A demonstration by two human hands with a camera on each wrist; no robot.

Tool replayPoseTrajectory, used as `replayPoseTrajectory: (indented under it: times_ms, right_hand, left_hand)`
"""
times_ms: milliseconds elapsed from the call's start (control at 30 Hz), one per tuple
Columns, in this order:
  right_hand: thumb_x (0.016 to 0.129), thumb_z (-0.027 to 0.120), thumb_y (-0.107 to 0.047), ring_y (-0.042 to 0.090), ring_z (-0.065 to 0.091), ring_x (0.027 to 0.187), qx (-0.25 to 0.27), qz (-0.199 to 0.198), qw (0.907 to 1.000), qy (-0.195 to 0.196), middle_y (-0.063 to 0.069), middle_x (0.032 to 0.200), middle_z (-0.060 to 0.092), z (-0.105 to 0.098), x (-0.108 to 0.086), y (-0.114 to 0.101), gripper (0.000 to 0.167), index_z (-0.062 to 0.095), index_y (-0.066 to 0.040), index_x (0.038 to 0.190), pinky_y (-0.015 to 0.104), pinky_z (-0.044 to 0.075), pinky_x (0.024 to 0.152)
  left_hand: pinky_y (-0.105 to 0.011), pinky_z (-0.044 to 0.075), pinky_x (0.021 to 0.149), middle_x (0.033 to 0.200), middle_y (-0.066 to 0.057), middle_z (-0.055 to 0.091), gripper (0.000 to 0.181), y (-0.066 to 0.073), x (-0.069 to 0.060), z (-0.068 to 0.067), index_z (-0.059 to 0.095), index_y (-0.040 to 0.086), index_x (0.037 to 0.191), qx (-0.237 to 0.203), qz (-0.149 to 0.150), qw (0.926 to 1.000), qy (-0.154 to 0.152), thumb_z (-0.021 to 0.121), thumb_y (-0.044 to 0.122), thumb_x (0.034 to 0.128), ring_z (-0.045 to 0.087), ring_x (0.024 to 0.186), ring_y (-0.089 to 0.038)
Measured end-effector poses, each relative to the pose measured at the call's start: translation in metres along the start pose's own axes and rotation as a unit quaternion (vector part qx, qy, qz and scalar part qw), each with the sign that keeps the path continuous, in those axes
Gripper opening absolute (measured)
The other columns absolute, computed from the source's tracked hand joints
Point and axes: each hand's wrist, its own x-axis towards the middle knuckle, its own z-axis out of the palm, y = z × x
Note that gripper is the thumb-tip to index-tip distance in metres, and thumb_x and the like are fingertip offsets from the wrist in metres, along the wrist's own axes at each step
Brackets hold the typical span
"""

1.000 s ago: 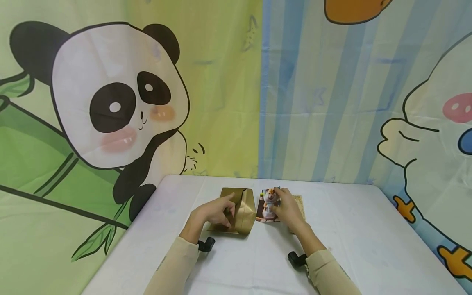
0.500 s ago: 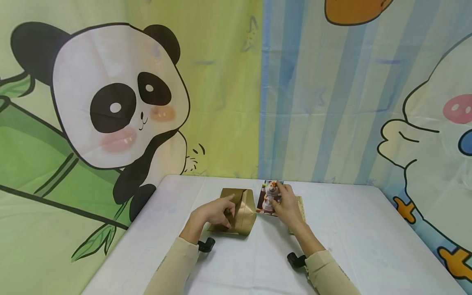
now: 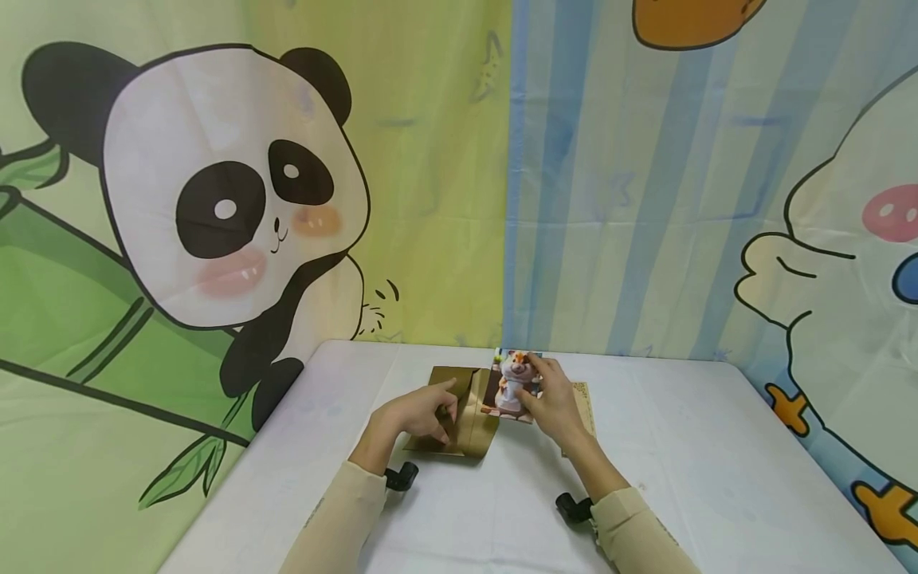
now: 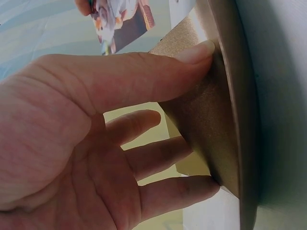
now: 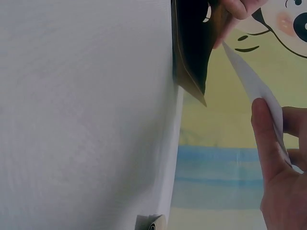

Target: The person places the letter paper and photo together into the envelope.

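Observation:
My right hand (image 3: 555, 400) holds a small photo card (image 3: 509, 385) by its right side, thumb on one face and fingers on the other. The print is a white-bodied, hamster-like animal with orange on its head. In the right wrist view the card (image 5: 259, 91) appears edge-on, its pale side showing. A gold-brown paper envelope (image 3: 476, 434) lies on the table, partly overlapped by the card. My left hand (image 3: 416, 414) rests at the envelope, its fingers spread. In the left wrist view its thumb (image 4: 158, 76) presses the envelope's brown paper (image 4: 206, 115), and fingertips touch its edge.
A white cloth covers the table (image 3: 688, 462). Under the right wrist lies a pale patterned card or paper (image 3: 582, 399), mostly hidden. Behind stands a printed cloth backdrop (image 3: 430, 199) with a panda. Both wrists carry black cameras (image 3: 402, 477).
My right hand raised the photo card off the table, moved it away from me, then brought it left over the envelope's right edge. The left hand and envelope stayed put.

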Motion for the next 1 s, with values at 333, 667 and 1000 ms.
replayPoseTrajectory:
  times_ms: [333, 667, 1000]
  right_hand:
    - [0.085, 0.085, -0.009, 0.013, 0.055, 0.073, -0.013, 0.049, 0.9941, -0.096, 0.019, 0.138, 0.061, 0.005, -0.004, -0.001, 0.069, 0.055, -0.001, 0.147, 0.026, 0.048, 0.064]
    - [0.085, 0.083, -0.002, 0.013, 0.062, 0.076, 0.057, 0.069, 0.9861, -0.14, 0.02, 0.14, 0.059, 0.01, -0.006, -0.007, 0.071, 0.052, 0.002, 0.149, 0.025, 0.053, 0.061]
    - [0.085, 0.083, -0.003, 0.01, 0.061, 0.069, 0.056, 0.085, 0.9815, -0.162, 0.022, 0.144, 0.057, 0.019, -0.008, -0.006, 0.073, 0.05, 0.001, 0.15, 0.026, 0.052, 0.058]
  left_hand:
    - [-0.046, 0.044, 0.105, 0.172, -0.018, 0.025, 0.03, 0.0, 0.0, 0.002, 0.063, 0.018, 0.085, 0.001, -0.007, 1.0, 0.0, 0.09, 0.008, 0.0779, 0.045, 0.146, -0.037]
    - [-0.048, 0.043, 0.108, 0.171, -0.019, 0.025, 0.031, 0.001, 0.001, 0.0, 0.063, 0.017, 0.086, -0.009, -0.008, 0.9999, 0.002, 0.091, 0.008, 0.0763, 0.045, 0.145, -0.037]
    - [-0.051, 0.042, 0.112, 0.172, -0.017, 0.025, 0.031, 0.003, -0.001, -0.001, 0.063, 0.018, 0.085, -0.017, -0.015, 0.9998, 0.001, 0.091, 0.007, 0.0768, 0.042, 0.148, -0.04]
